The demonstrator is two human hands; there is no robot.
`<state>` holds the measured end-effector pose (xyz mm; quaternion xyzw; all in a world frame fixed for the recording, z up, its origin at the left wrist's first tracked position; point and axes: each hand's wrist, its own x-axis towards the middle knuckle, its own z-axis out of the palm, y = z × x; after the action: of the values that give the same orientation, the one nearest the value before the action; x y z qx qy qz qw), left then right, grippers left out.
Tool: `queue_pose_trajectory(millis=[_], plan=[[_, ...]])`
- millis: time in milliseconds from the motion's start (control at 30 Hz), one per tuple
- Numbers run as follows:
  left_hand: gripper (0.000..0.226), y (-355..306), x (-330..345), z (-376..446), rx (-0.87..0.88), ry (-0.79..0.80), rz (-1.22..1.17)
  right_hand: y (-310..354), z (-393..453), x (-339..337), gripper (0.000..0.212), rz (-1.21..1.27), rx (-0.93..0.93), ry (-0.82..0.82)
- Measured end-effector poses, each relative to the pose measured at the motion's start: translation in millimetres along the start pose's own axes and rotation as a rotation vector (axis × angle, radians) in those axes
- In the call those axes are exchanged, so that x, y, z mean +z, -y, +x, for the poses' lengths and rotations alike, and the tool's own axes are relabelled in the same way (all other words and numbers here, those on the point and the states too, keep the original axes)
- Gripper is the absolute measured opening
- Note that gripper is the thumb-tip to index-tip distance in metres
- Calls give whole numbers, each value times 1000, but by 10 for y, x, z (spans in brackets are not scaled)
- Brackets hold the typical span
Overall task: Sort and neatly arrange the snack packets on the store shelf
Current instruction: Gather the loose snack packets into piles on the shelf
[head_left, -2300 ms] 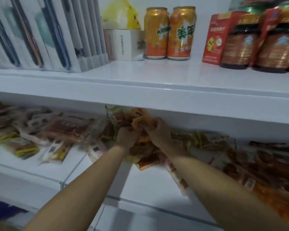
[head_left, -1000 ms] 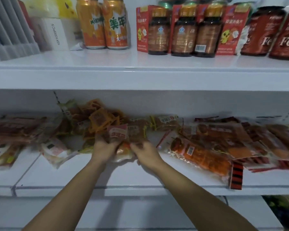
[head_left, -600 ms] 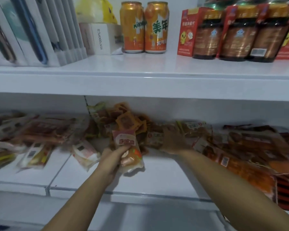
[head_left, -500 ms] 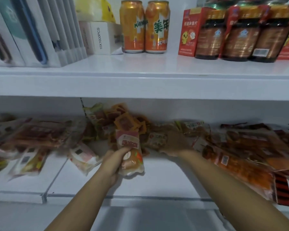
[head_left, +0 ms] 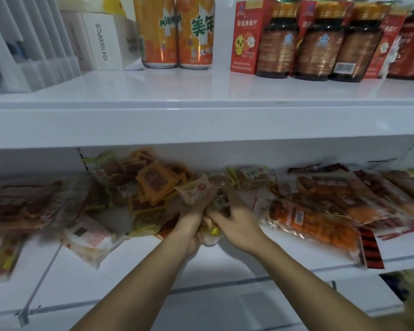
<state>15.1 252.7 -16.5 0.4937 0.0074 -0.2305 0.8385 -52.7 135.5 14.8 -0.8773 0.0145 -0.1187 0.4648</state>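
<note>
In the head view, both hands met at the middle of the lower shelf [head_left: 237, 263]. The left hand [head_left: 192, 217] gripped a pale snack packet [head_left: 196, 190] with a red round mark, its top sticking up past the fingers toward the heap of small orange sachets [head_left: 153, 181] at the back. Half a second earlier that hand had held the packet alone, upright and nearer the shelf's front, while the right hand reached away into the packets farther right. Now the right hand [head_left: 234, 222] had come back beside the left, its fingers curled over the lower part of the same bundle, where a yellow spot showed between the two palms; how many packets the bundle held could not be told through the blur. To the right lay a long clear packet of orange-red snacks [head_left: 313, 225], flat on the shelf and just beside the right wrist. To the left, a white and pink packet [head_left: 91, 237] lay tilted near the shelf's front edge. On the upper shelf [head_left: 201, 120] stood two orange drink cans [head_left: 175, 32], a white box [head_left: 105, 39] and dark brown bottles [head_left: 318, 44], closer in the frame than before.
</note>
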Motion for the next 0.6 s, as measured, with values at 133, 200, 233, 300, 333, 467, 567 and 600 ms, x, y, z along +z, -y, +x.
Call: queue_pose_trajectory(millis=[133,200,233,300,333,467,567,600], plan=[[65,28,-25,56,3,-16,-64,-175,444,-153,22,-51,103,-95],[37,21,-49,39,-7,-62,-56,-391,880,-245,33,-259,119,-95],[28,9,-52,10,-48,-57,-70,-497,1082,-249,48,-413,101,-2],[28,9,-74,-17,-132,-28,-101,-703,1418,-171,76,-707,3,196],[34,13,-78,-17,-149,-33,-119,-762,1527,-124,82,-813,-46,268],[50,42,-77,-6,-142,-95,-160,-766,1683,1,77,-1068,-104,325],[51,63,-69,5,-145,-111,-178,-783,1684,-113,73,-1037,-125,292],[54,65,-58,15,-150,-112,-184,-783,1641,-180,72,-965,-141,259]])
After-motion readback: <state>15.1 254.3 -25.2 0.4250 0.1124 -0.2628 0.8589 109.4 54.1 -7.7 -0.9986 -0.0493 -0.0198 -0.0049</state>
